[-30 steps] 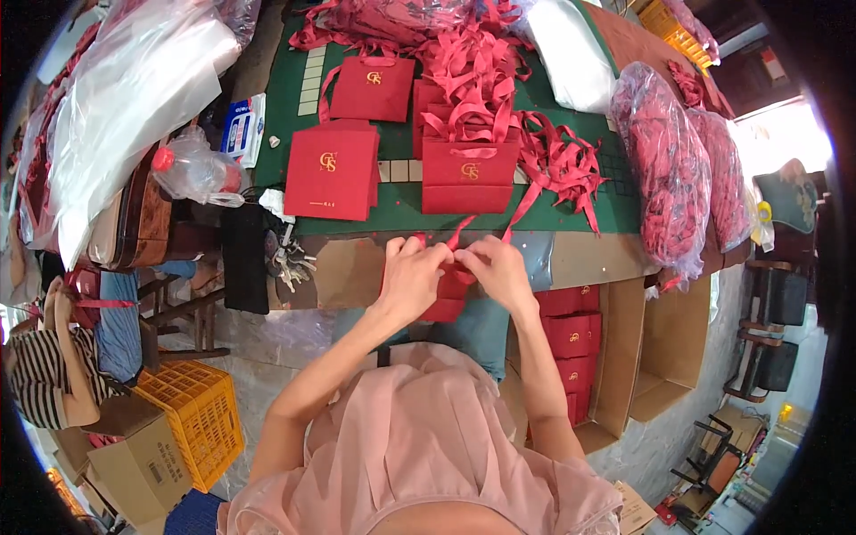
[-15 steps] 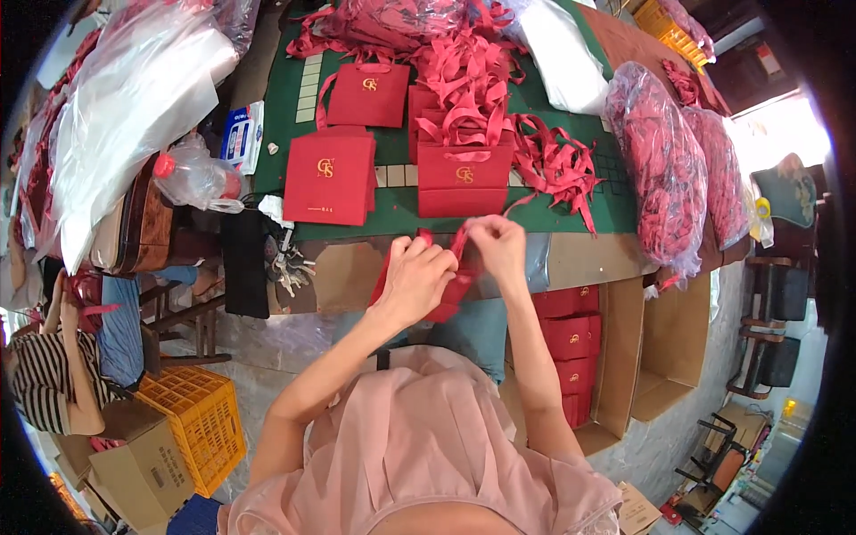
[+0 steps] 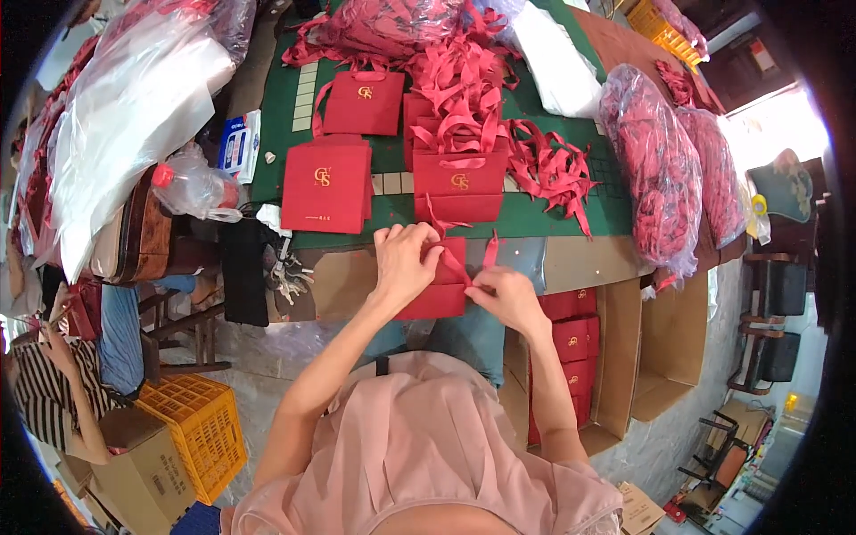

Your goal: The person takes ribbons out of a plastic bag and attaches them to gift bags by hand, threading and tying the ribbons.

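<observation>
At the table's near edge, a small red paper bag (image 3: 437, 301) is between my hands. My left hand (image 3: 406, 265) is closed on its upper left side, the thumb by a red ribbon (image 3: 455, 264) that slants across the bag. My right hand (image 3: 510, 299) pinches the ribbon at the bag's right side; a loose end sticks up above these fingers. Just beyond, a red bag with a gold emblem (image 3: 457, 185) lies in front of a pile of ribboned bags (image 3: 459, 89). Flat red bags (image 3: 326, 185) are stacked to the left.
Loose red ribbons (image 3: 553, 169) lie right of the pile, near plastic-wrapped red bundles (image 3: 660, 165). A plastic bottle (image 3: 198, 183) and keys (image 3: 290, 276) are at left. Below the table, a carton holds red bags (image 3: 575, 343). Another person (image 3: 58, 383) sits at far left.
My hands have moved apart, the right one lower and to the right with the ribbon, the left slightly up and left. The held bag now shows flatter between them.
</observation>
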Demonstrator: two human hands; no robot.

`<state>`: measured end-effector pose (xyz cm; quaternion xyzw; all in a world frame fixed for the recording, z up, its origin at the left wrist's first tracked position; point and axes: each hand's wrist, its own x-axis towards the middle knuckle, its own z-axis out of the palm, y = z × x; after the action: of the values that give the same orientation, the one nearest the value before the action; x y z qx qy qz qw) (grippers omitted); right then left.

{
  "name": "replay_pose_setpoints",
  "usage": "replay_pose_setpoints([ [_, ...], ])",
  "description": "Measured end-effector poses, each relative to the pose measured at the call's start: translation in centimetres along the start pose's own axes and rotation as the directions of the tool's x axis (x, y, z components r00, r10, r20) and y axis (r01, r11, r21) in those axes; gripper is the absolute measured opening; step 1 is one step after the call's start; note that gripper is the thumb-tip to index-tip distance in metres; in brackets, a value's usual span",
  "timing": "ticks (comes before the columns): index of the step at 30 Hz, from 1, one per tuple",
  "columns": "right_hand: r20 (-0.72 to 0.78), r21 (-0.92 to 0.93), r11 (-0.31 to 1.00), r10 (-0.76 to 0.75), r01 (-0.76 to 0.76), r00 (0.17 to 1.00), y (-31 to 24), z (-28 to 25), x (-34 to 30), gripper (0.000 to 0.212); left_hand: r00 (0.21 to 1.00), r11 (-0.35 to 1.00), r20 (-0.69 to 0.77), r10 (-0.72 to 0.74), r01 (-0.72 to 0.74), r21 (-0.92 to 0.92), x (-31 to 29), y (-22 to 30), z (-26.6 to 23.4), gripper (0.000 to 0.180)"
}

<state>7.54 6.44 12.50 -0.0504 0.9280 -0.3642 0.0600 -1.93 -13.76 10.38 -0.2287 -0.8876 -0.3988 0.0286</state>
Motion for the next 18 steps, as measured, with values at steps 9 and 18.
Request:
replay_pose_setpoints([
  [9,0.02,0.728,0.606,0.447,-0.319,0.894,-2.6,1.3,2.5,0.015,0.982,0.885,0.108,-0.153,0.184,-0.427,-4.1,2.5,1.3,0.03],
  [18,-0.383,0.343,0.899,0.399,-0.273,0.833,0.3,1.4,3.6,0.018,0.874,0.842,0.464,-0.14,0.352,-0.409,-7.1,1.7,-1.3,0.019],
])
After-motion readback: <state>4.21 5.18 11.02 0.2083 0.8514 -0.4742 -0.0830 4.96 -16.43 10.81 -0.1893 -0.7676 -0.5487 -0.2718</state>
